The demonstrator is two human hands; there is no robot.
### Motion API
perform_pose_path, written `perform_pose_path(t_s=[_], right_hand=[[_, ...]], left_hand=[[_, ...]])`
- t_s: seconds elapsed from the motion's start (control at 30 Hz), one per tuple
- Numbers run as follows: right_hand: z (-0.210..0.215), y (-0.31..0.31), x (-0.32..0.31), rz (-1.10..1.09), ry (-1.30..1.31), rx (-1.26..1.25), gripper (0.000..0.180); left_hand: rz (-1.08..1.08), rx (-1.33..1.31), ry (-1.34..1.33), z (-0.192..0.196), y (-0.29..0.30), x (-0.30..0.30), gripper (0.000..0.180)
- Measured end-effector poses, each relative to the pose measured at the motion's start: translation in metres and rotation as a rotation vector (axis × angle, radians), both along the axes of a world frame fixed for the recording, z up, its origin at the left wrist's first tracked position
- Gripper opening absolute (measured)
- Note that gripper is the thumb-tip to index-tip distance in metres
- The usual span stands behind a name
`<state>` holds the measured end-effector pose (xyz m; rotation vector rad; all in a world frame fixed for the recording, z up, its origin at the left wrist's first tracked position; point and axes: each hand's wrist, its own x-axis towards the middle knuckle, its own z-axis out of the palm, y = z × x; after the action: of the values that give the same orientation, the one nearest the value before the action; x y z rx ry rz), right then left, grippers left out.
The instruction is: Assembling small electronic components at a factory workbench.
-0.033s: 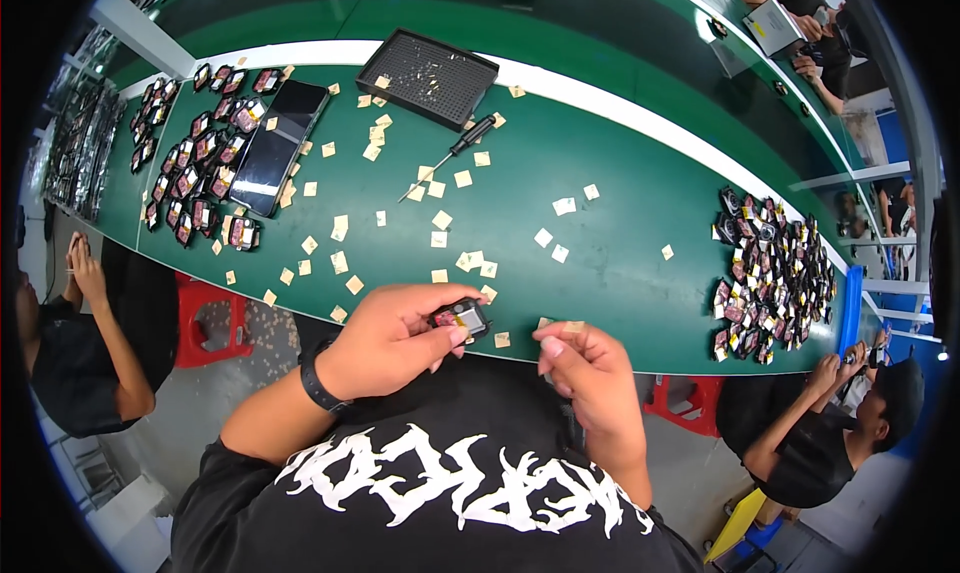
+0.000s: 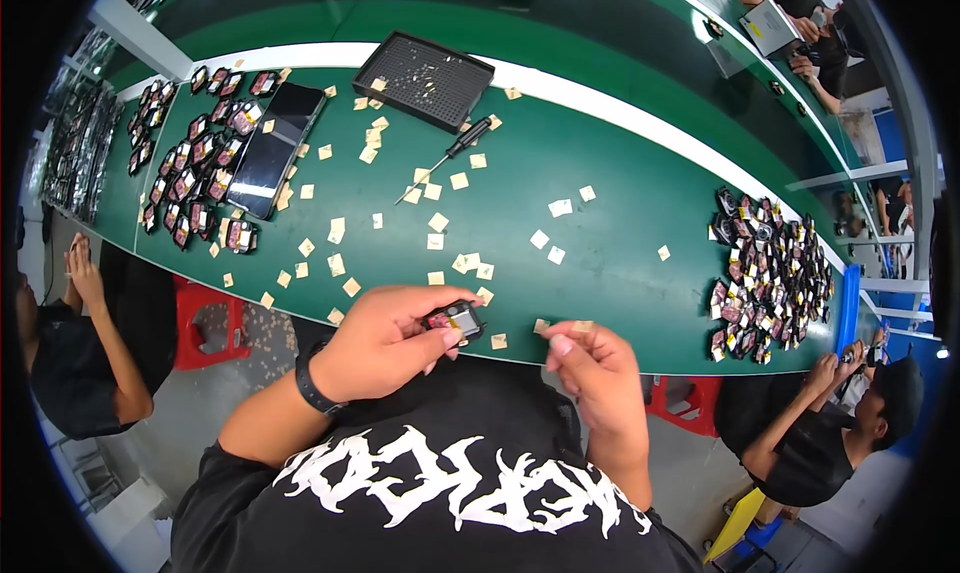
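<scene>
In my left hand (image 2: 385, 348) I grip a small black-cased electronic unit (image 2: 455, 319), with a silvery face and a yellow-and-pink part, between thumb and fingers. My right hand (image 2: 600, 368) is apart from it to the right, thumb and index finger drawn together. A small beige paper square (image 2: 582, 326) sits at those fingertips; how it is pinched is partly hidden. Beside the right thumb another beige square (image 2: 541, 326) lies at the table's near edge. Many similar squares are scattered over the green table (image 2: 620, 293).
A screwdriver (image 2: 445, 159) lies below a black perforated tray (image 2: 423, 80). Left of them are a dark flat tablet-like panel (image 2: 277, 151) and a heap of similar units (image 2: 205, 153). More units (image 2: 765, 278) are piled at right, beside a blue bin edge (image 2: 850, 303). Co-workers sit at both sides.
My right hand has shifted slightly right with the beige square at its fingertips. The left hand keeps hold of the unit; the whole view has slid a little left.
</scene>
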<state>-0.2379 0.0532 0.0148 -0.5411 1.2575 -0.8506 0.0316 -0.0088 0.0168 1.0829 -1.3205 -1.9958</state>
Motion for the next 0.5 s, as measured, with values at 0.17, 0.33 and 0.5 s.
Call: perform_pose_path(t_s=[0.17, 0.33, 0.5], right_hand=[[-0.011, -0.015, -0.066, -0.305, 0.802, -0.386, 0.015], [-0.007, -0.056, -0.127, -0.131, 1.859, -0.678, 0.027], [-0.016, -0.093, -0.153, 0.175, 2.001, -0.568, 0.038]], left_hand=[[0.014, -0.244, -0.072, 0.012, -0.005, 0.012, 0.038], [0.127, -0.120, -0.119, 0.016, -0.012, 0.029, 0.038], [0.467, -0.355, -0.312, 0.008, -0.020, 0.080, 0.029]])
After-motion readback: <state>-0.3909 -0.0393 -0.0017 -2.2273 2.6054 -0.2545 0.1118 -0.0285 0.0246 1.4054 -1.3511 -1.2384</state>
